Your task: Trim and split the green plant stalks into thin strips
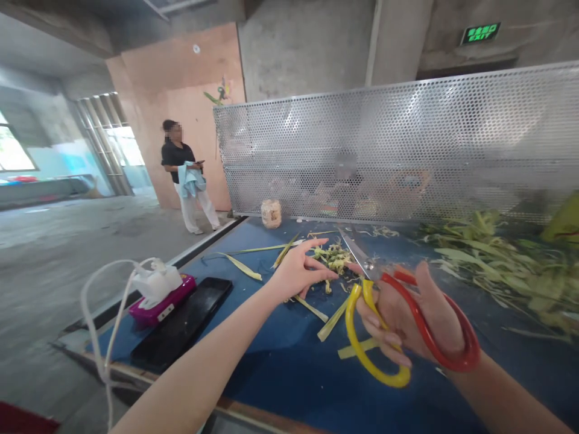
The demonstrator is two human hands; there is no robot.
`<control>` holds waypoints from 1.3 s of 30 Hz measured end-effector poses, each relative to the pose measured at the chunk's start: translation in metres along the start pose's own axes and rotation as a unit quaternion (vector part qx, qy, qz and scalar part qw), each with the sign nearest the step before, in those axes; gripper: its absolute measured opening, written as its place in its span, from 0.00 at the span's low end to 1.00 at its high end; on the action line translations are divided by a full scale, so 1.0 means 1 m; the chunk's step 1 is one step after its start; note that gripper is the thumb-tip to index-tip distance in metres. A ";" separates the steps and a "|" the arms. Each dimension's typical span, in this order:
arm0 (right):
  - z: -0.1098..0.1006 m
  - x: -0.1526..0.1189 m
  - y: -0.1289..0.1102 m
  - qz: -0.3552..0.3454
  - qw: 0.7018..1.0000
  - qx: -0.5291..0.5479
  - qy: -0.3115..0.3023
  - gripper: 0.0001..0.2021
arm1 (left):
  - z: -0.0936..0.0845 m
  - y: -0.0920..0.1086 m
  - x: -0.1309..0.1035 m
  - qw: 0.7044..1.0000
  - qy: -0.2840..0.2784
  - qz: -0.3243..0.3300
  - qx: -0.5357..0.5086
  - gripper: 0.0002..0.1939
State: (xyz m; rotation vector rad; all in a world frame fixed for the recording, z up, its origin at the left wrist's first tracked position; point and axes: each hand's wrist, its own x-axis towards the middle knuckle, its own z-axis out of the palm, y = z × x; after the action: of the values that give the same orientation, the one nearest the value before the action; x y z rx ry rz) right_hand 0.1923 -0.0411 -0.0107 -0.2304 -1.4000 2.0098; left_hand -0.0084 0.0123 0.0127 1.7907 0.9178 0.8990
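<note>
Sorting or trimming of pale leaf material appears to be the step in hand (judgement only). Left hand [298, 268] reaches low over the blue desk [280, 361], fingers loosely spread beside a small pile of shredded scraps [335, 258]; no gripped piece visible. Right hand [400, 310] holds the scissors [368, 265], thumb through the red loop, fingers through the yellow one. Blades point away from the body, over the right edge of the pile; their exact gap cannot be told.

Layout: loose leaf strips [244, 267] lie left of the pile, others nearer the body. Larger leaf heap [484, 259] sits on the right side. Pale block [271, 214] stands at the far edge, by a perforated metal screen [289, 144]. Black smartphone [183, 322] and magenta power strip [160, 301] occupy the left.

Next move, as judged, calls for keeping left fingers clear of the blades and, before any cut, taking a single strip firmly apart from the scraps.
</note>
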 end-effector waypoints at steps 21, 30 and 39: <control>-0.002 0.001 0.000 -0.013 0.998 -0.030 0.057 0.40 | 0.002 0.012 -0.002 0.998 0.012 -0.044 0.038 0.44; 0.000 0.000 0.001 -0.038 0.999 -0.022 0.015 0.40 | -0.015 0.009 0.001 0.991 0.132 -0.001 -0.006 0.40; 0.001 -0.002 0.002 -0.017 1.000 -0.003 0.003 0.38 | -0.016 0.009 0.003 0.980 0.199 0.004 -0.012 0.39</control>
State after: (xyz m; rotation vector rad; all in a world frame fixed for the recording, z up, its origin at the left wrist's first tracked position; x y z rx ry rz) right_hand 0.1925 -0.0428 -0.0124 -0.2131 -1.3977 1.9756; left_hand -0.0190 0.0181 0.0265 1.6223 1.1423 1.2974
